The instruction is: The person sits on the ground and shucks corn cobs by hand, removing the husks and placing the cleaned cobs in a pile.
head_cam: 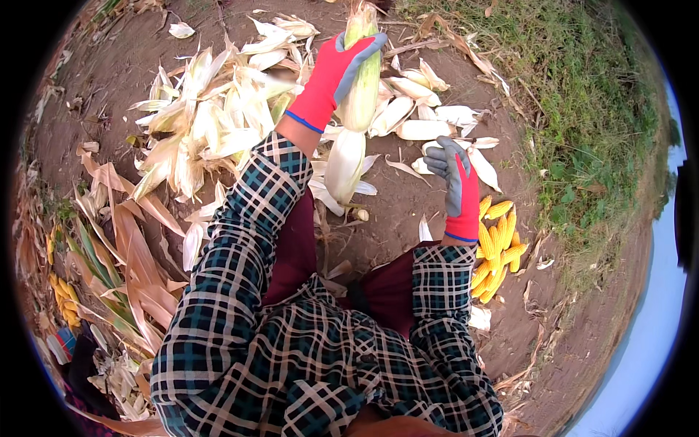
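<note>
My left hand (pixel 333 74), in a red and grey work glove, is closed around an ear of corn in its pale green husk (pixel 363 90), held upright at the top middle. Below that ear lies another husk-covered ear (pixel 345 164) with whitish leaves. My right hand (pixel 452 177), gloved alike, is raised at the right with its fingers curled; whether it holds anything cannot be told. Behind its fingers lie several pale husked ears (pixel 425 130). Near my right wrist is a pile of bare yellow corn cobs (pixel 496 240) on the soil.
A large heap of loose husks (pixel 213 120) lies left of my left hand. Dry corn stalks and leaves (pixel 136 257) spread at the left, with more yellow cobs (pixel 64 297) beyond. Dark cloth (pixel 87 360) shows at lower left. Green grass (pixel 579 136) borders the soil at right.
</note>
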The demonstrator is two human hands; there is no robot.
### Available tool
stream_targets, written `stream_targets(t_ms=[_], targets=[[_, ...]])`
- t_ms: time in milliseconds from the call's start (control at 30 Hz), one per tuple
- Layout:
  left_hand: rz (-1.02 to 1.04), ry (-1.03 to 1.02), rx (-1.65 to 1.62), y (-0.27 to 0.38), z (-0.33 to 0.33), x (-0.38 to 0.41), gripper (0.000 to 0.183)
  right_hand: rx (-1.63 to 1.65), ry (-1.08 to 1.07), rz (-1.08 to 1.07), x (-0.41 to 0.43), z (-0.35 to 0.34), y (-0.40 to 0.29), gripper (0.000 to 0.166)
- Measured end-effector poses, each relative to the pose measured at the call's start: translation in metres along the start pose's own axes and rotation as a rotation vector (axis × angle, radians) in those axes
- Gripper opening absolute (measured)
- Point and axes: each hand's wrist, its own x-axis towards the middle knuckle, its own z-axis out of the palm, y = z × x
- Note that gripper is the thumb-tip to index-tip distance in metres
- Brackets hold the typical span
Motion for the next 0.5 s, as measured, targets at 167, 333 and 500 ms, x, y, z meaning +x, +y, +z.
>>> stream_targets(t_ms=[167,333,500], targets=[[-0.193,-0.223,-0.412,-0.004,0.033,-0.013,0.046,-0.211,-0.123,-0.186,0.003,0.044,0.033,0.068],[-0.223,-0.209,-0.592,-0.013,0.043,-0.023,0.05,0.013,-0.199,0.035,-0.007,0.064,0.027,0.057],[-0.271,-0.207,-0.314,-0.013,0.062,-0.041,0.058,0.245,-0.171,0.114,-0.011,0.05,0.004,0.03]])
